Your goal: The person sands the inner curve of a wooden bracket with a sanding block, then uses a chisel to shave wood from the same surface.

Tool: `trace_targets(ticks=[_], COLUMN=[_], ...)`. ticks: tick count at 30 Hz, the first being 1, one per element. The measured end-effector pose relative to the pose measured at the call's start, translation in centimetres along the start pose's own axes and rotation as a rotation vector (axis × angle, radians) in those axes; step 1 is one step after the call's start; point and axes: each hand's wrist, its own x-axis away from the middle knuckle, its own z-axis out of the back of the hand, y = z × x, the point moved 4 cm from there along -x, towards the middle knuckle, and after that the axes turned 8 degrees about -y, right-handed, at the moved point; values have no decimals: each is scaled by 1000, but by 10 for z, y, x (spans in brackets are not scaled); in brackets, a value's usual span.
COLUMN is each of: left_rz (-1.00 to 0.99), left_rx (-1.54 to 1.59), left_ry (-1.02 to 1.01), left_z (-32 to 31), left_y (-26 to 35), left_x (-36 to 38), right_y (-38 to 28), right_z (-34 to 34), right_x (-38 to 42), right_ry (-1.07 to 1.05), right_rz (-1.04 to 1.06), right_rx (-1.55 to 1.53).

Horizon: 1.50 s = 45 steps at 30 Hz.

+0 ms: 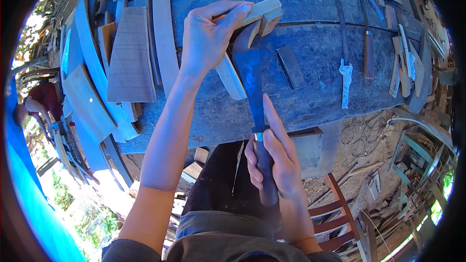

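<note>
My left hand (208,31) grips a pale wooden piece (264,10) near the far side of the workbench, thumb along its top. A small block (270,22) and a curved wooden part (246,36) sit against that piece's underside. Wrapped around the dark handle of a broad-bladed chisel (251,80), my right hand (276,160) has its index finger stretched along the blade. The blade's wide end points away from me and overlaps the curved part in this view. Under my left wrist a light wooden strip (230,78) shows.
A dark rectangular block (290,67) lies right of the blade on the workbench (318,94). Farther right are a tool wrapped in white cloth (345,75) and a wooden-handled tool (368,58). Several boards (132,58) fill the left side. A slatted reddish chair (335,208) stands below right.
</note>
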Motion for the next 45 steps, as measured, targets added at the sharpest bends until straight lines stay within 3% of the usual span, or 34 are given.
trace_targets(ticks=[10, 25, 40, 45], left_rz=[31, 124, 95, 0], left_rx=[-30, -47, -62, 0], left_ry=[-10, -29, 0, 27], left_z=[-2, -4, -3, -4], left_y=[-1, 1, 1, -2], left_x=[2, 4, 4, 1], right_y=[-5, 1, 3, -1], right_z=[5, -3, -2, 1], right_x=[-14, 3, -2, -4], right_ry=[-34, 2, 6, 24], right_rz=[56, 2, 54, 30], right_rx=[133, 27, 34, 41])
